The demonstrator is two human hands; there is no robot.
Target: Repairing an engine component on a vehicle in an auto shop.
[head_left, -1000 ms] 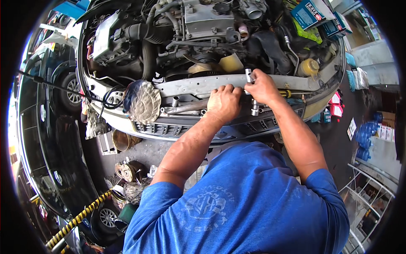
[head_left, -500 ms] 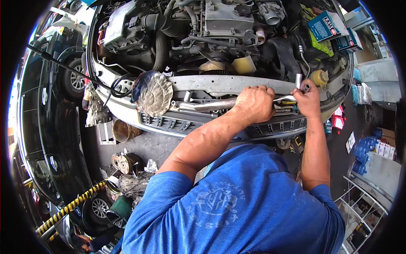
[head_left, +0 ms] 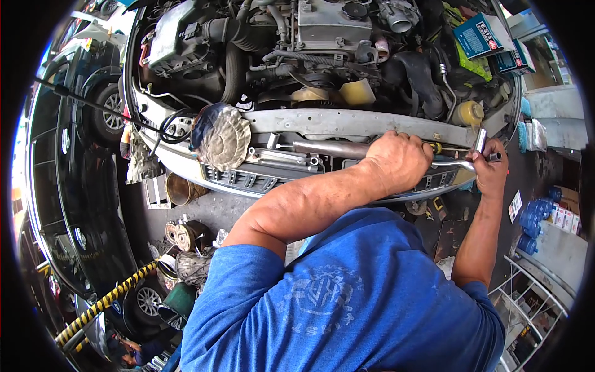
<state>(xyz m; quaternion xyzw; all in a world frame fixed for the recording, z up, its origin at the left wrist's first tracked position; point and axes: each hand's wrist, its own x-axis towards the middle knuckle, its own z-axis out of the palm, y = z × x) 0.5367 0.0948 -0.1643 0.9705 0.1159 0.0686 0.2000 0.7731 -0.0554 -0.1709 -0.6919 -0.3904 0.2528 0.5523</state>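
- Left hand [head_left: 400,160]: fingers wrapped round the bar [head_left: 331,147], which sticks out to the hand's left.
- Right hand [head_left: 491,164]: clamped on the wrench [head_left: 481,141], one end rising above the fist, a chrome shaft running toward the left hand.
- Beyond the right hand: yellow reservoir [head_left: 469,113].
- Beyond the left hand: engine [head_left: 334,28].

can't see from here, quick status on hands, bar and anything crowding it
Left hand gripping bar. Right hand gripping socket at bar's right end. Bar running beside crossmember. Wrench close by bar's left end.
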